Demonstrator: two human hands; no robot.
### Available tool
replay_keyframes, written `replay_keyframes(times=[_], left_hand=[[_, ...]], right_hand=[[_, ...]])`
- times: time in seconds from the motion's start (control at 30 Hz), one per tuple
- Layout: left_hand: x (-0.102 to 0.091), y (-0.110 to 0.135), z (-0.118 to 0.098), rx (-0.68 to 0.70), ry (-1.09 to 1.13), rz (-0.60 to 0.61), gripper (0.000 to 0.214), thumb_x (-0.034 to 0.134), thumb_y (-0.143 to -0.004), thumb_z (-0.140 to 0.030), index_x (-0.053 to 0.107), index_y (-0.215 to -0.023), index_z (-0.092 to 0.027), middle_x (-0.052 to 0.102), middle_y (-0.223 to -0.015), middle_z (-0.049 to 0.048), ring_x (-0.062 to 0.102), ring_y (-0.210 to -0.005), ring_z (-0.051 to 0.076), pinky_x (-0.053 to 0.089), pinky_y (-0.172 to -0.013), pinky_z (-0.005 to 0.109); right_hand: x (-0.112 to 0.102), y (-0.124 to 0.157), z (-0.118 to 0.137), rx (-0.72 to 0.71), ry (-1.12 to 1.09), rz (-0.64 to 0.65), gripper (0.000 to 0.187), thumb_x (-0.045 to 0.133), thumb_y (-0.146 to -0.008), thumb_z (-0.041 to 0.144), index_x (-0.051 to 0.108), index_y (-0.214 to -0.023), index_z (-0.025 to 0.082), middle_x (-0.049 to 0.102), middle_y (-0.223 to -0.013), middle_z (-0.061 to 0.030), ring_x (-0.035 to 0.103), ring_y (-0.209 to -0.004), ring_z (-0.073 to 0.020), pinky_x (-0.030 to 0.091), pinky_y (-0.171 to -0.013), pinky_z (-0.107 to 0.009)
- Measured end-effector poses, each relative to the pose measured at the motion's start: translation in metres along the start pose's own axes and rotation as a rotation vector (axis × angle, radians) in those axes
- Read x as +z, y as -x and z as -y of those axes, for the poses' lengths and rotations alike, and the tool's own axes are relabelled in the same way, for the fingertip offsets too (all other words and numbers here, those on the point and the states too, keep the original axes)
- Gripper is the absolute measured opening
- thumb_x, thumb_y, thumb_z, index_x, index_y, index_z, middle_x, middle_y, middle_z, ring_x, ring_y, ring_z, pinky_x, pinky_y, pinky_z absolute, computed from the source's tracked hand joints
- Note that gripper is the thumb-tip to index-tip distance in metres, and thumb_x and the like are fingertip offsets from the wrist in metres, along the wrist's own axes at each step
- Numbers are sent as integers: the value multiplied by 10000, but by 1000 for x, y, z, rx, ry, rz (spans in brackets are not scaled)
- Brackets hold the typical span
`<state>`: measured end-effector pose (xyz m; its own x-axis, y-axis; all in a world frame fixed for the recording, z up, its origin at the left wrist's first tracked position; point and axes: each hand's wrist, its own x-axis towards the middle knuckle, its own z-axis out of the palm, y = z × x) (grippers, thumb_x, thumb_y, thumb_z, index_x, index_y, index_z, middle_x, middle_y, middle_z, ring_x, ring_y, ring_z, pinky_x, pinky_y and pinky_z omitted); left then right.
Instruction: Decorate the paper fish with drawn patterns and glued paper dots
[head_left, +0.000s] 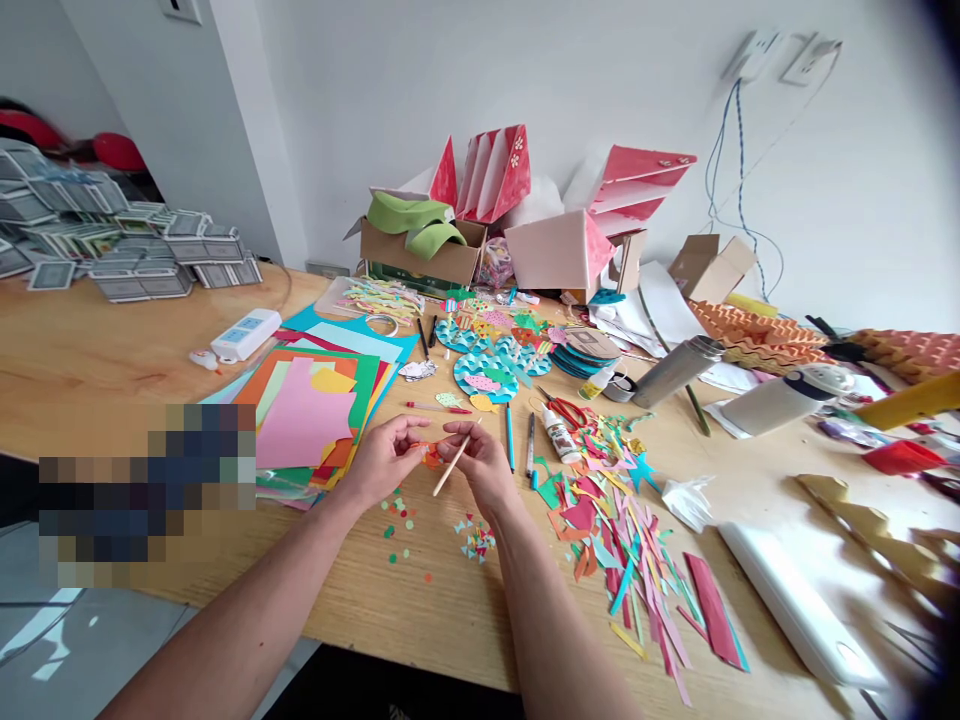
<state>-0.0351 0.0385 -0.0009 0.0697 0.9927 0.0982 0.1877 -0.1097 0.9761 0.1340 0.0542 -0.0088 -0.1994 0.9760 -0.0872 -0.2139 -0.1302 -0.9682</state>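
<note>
Over the middle of the table, my left hand (pixel 386 458) pinches a small orange paper piece (pixel 430 454) by its left side. My right hand (pixel 481 462) is closed around a thin pale wooden stick (pixel 448 474), which slants down toward me. Its fingertips meet the paper's right side; whether they also grip it I cannot tell. Below lie small round paper dots (pixel 400 525) and a little heap of tiny paper triangles (pixel 477 540). Beyond the hands are a yellow paper fish (pixel 484 402), a red pen (pixel 439 407) and a blue pen (pixel 509 438).
Stacked coloured paper (pixel 304 415) lies left. Paper strips and scraps (pixel 637 560), a white glue bottle (pixel 560 438) and red-handled scissors (pixel 566 408) are on the right, with a metal flask (pixel 679 370) beyond. Blue wavy-patterned discs (pixel 480 385) and cardboard boxes (pixel 420 262) stand behind.
</note>
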Motion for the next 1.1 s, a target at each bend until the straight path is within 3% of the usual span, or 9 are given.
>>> replay_keyframes(times=[0.17,0.4,0.7,0.83,1.1], left_hand=[[-1,-1,2,-17,27,-48,396,639,-735,-270,646,-1108,-135,671,-769,21,593,-662,145,448,-621,261],[-1,-1,0,-31,63,-65,399,660,-729,-301,650,-1093,-138,668,-766,18,613,-688,154,464,-657,271],[-1,1,-2,-63,84,-20,442,670,-695,-250,646,-1125,-148,716,-860,47,652,-764,175,483,-693,280],[-2,0,0,-67,61,-41,433,661,-706,-250,652,-1127,-152,691,-791,25,643,-735,171,479,-668,274],[-1,1,-3,-91,105,-26,436,668,-710,-333,656,-1104,-148,647,-744,5,604,-681,151,471,-641,268]], right_hand=[[1,3,3,13,-23,-24,402,850,-653,423,678,-936,195,669,-752,17,650,-710,-137,524,-750,-301],[2,1,2,55,-24,33,467,918,-527,266,660,-912,203,708,-749,25,649,-680,-140,514,-702,-284],[2,3,4,28,-29,8,442,897,-581,359,672,-928,200,701,-747,15,667,-689,-149,543,-761,-325],[-1,2,4,17,-56,-45,406,854,-645,428,681,-930,196,665,-720,20,671,-685,-149,552,-771,-340],[-6,-2,1,-45,-77,-141,362,878,-593,365,689,-859,209,641,-684,24,628,-649,-141,554,-724,-341]])
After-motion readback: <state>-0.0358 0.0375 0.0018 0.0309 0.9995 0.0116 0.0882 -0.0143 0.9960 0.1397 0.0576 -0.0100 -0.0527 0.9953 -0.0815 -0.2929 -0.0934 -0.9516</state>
